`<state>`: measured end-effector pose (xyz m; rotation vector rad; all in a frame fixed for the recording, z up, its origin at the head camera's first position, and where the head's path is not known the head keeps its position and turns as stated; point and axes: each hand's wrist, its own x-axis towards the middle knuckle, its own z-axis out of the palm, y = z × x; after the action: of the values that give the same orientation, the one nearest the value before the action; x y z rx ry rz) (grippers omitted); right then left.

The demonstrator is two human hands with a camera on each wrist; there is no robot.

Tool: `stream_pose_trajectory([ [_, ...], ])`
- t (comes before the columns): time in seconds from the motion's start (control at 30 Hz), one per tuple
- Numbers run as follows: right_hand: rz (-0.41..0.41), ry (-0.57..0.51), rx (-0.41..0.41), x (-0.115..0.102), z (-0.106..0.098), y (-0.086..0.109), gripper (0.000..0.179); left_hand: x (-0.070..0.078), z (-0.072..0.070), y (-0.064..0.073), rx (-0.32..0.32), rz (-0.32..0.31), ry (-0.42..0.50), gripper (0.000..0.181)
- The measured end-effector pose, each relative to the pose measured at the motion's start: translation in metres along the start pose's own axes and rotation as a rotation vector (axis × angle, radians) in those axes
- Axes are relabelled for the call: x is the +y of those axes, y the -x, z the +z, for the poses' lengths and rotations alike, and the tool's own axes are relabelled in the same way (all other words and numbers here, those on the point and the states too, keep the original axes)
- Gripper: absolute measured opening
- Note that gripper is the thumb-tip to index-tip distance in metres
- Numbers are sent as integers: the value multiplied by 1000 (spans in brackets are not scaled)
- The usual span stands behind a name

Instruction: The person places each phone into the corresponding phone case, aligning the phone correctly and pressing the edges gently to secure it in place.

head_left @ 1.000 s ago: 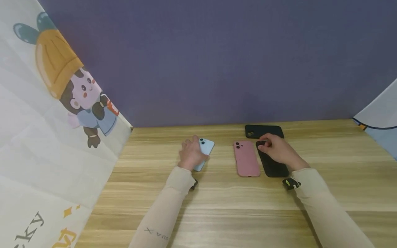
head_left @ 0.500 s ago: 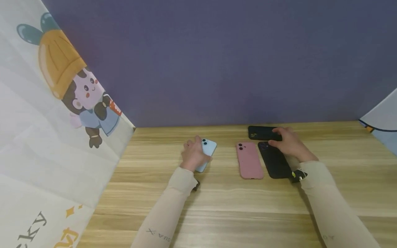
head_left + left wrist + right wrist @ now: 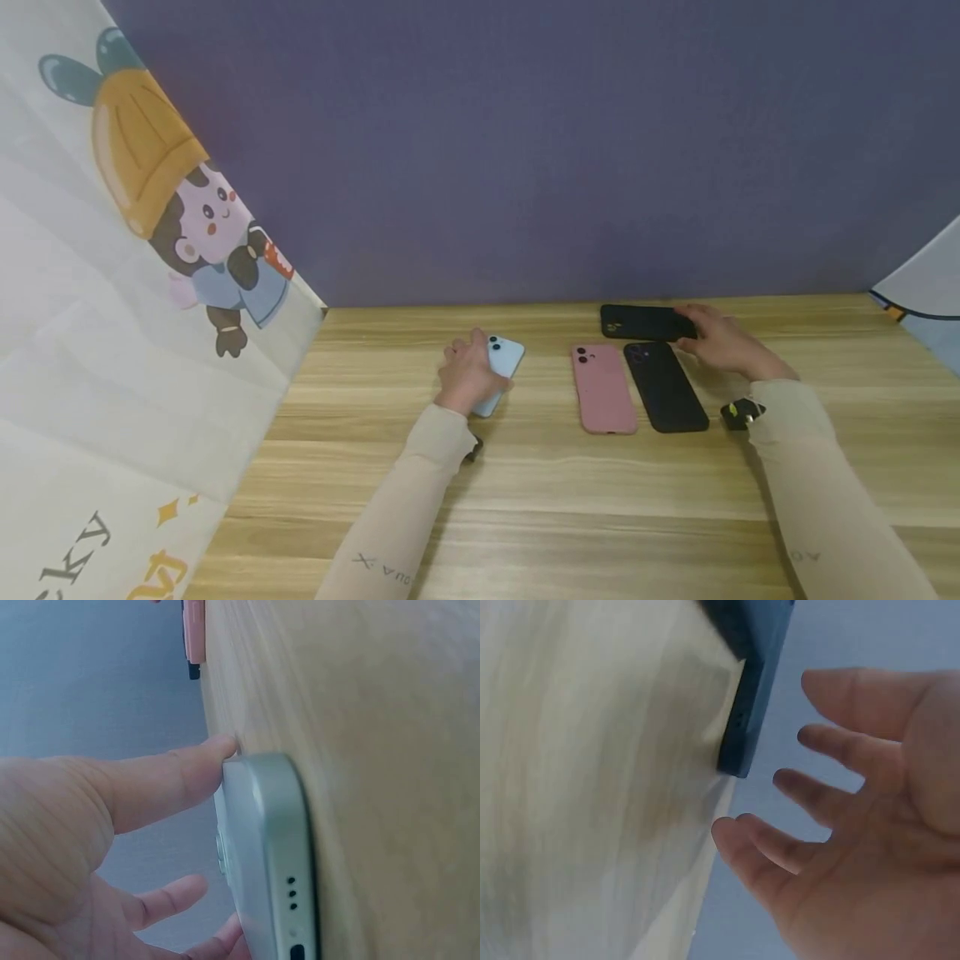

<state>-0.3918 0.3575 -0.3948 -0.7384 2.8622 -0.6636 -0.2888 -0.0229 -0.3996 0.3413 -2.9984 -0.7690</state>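
Observation:
My left hand [image 3: 468,375] lies over a light blue phone [image 3: 506,357], its back and two camera lenses facing up. In the left wrist view the thumb is at one long edge of this phone [image 3: 274,825] and the fingertips are at the other. At the back right, my right hand [image 3: 723,340] is over the right end of a black phone [image 3: 641,322] lying sideways. The right wrist view shows its fingers [image 3: 814,795] loosely spread with nothing between them, near the dark phone end [image 3: 742,727]. A second black phone [image 3: 666,387] lies just in front.
Left of the front black phone lies a pink phone [image 3: 604,390], camera side up. All sit on a wood-grain table [image 3: 570,517]. A purple-grey panel [image 3: 525,150] rises at the table's far edge, and a white printed sheet [image 3: 150,350] borders the left side.
My right hand has moved rightward from the front black phone's top to the right end of the back one. The left hand stays on the light blue phone.

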Motion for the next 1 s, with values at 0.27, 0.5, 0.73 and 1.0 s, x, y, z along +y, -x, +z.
stream_pose_trajectory([
  [0.27, 41, -23, -108, 9, 3, -3, 68, 0, -1, -1, -9, 3, -7, 82],
  [0.5, 47, 11, -120, 8, 6, -4, 74, 0, -1, -1, -10, 1, -4, 81],
  [0.73, 28, 48, -92, 4, 8, -4, 69, -2, 0, -2, -2, 2, -3, 81],
  [1.0, 39, 59, -98, 2, 10, -7, 61, -2, 1, -3, -10, -7, -5, 82],
])
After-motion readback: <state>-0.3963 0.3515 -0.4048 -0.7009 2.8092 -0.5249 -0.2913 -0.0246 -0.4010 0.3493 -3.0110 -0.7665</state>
